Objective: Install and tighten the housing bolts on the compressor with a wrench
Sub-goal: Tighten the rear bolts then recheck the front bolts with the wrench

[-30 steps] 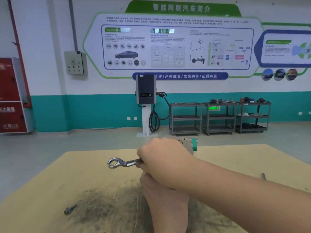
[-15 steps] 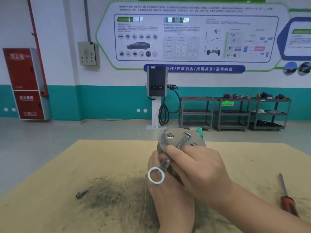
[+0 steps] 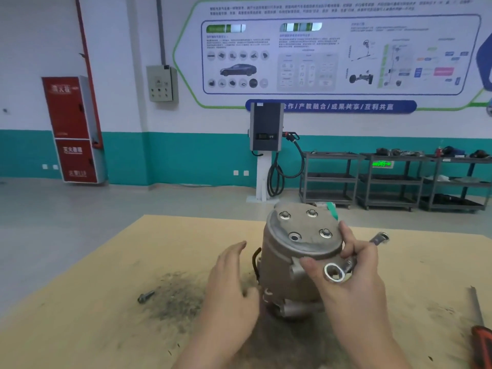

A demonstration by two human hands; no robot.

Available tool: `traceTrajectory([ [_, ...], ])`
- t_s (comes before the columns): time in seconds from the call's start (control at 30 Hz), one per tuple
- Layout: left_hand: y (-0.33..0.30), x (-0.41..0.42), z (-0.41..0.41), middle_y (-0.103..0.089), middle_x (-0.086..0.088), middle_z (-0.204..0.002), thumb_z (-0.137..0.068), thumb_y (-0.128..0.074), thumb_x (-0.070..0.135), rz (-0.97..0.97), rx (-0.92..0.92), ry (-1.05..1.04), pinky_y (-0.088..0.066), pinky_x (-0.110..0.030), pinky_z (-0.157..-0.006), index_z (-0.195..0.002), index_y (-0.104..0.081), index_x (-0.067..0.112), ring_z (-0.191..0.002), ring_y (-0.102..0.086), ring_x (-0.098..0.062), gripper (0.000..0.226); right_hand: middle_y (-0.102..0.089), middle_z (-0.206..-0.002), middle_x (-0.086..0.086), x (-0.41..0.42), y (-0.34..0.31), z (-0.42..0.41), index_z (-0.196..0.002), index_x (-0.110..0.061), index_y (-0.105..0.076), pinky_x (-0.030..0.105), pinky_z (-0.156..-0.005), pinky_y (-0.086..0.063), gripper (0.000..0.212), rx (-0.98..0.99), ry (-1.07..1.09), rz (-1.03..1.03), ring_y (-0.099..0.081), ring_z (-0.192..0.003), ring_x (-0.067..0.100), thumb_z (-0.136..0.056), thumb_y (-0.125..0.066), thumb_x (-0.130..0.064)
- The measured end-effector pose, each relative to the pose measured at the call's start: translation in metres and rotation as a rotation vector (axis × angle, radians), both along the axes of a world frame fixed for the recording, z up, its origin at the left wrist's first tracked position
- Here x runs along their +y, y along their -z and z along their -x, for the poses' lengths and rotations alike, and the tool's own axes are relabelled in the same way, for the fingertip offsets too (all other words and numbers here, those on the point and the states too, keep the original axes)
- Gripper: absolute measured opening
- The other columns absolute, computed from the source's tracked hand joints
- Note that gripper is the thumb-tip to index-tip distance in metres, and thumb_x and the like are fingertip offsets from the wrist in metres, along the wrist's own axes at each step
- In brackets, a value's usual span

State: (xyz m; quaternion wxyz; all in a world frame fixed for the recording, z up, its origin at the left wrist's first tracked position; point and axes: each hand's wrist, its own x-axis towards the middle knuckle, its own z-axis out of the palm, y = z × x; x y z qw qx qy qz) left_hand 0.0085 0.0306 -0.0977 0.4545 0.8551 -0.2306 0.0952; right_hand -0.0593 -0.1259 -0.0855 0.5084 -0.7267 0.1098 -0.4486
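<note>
A: Where does the compressor (image 3: pixel 295 259) sit against the hands?

B: Between them, standing on the tan table (image 3: pixel 106 275); the left hand (image 3: pixel 231 291) is just beside its left flank, the right hand (image 3: pixel 351 278) lies against its near right side, with one finger reaching up to the rim of the round top cover.

A: And how do the hands stand?

B: The left is spread, fingers fairly straight and pointing away, holding nothing; whether its thumb touches the housing I cannot tell; the right has its fingers curled round the wrench (image 3: pixel 346 265), whose ring end shows near the palm while the other end pokes out beyond the knuckles, to the right.

A: The bolts?

B: Three bolt heads sit in the cover, among them one (image 3: pixel 325 232) close to the right fingertip; the fourth hole (image 3: pixel 294 237), nearest the left hand's side, shows open; a loose bolt (image 3: pixel 145 296) lies on the table well out past the left hand, at the edge of a dark gritty smear (image 3: pixel 175 296).

A: Anything else?

B: A red-handled screwdriver (image 3: pixel 479 323) lies far right of the right hand.
</note>
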Motion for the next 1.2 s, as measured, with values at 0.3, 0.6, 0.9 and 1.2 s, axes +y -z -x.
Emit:
traceTrajectory([
  [0.3, 0.051, 0.119, -0.118, -0.062, -0.013, -0.12, -0.095, -0.057, 0.02, -0.57, 0.286, -0.545, -0.046, -0.028, -0.085, -0.114, -0.059, 0.01, -0.111, -0.059, -0.029, 0.022, -0.018, -0.134, -0.053, 0.015, 0.024, -0.007, -0.084, -0.058, -0.032, -0.006, -0.07, -0.032, 0.071, -0.069, 0.041, 0.023, -0.041, -0.097, -0.031, -0.05, -0.091, -0.037],
  [0.6, 0.065, 0.117, -0.125, -0.069, -0.015, -0.1, -0.093, -0.064, 0.025, -0.474, 0.137, -0.573, -0.041, -0.031, -0.073, -0.086, -0.065, 0.015, -0.098, -0.062, -0.033, 0.012, -0.032, -0.136, -0.048, 0.002, 0.027, -0.008, -0.081, -0.051, -0.034, -0.006, -0.067, -0.034, 0.065, -0.154, 0.042, 0.048, -0.041, -0.104, -0.032, -0.055, -0.089, -0.027],
  [0.9, 0.066, 0.111, -0.119, -0.069, -0.015, -0.103, -0.091, -0.063, 0.014, -0.483, 0.141, -0.559, -0.039, -0.031, -0.073, -0.093, -0.064, 0.008, -0.102, -0.061, -0.032, 0.005, -0.036, -0.141, -0.029, -0.02, 0.024, -0.006, -0.088, -0.025, -0.034, -0.004, -0.077, -0.032, 0.06, -0.088, -0.094, 0.081, -0.039, -0.111, -0.028, -0.062, -0.085, -0.006],
  [1.2, 0.006, 0.083, -0.066, -0.075, -0.011, -0.083, -0.086, -0.069, 0.003, 0.033, 0.03, -0.357, -0.045, -0.028, -0.075, -0.081, -0.073, 0.009, -0.087, -0.069, -0.029, 0.008, -0.031, -0.141, -0.043, -0.02, 0.024, -0.005, -0.086, -0.043, -0.034, -0.004, -0.082, -0.032, 0.054, -0.081, -0.142, 0.074, -0.036, -0.121, -0.024, -0.051, -0.075, -0.044],
])
